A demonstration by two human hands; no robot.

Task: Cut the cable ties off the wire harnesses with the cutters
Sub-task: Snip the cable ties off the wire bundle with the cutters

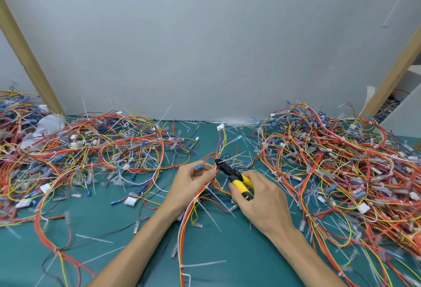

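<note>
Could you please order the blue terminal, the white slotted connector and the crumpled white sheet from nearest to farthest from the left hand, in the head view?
1. Blue terminal: at the fingertips of the left hand.
2. White slotted connector: left of that hand.
3. Crumpled white sheet: far left, at the back.

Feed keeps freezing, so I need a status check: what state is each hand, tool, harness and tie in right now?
left hand: pinching the wire harness near its middle.
right hand: gripping the cutters by the yellow handles.
cutters: black nose at the harness, beside the left fingertips.
wire harness: stretched across the green mat, ties on.
cable tie: fastened round the harness, tail uncut.
loose ties: scattered over the mat.
</note>
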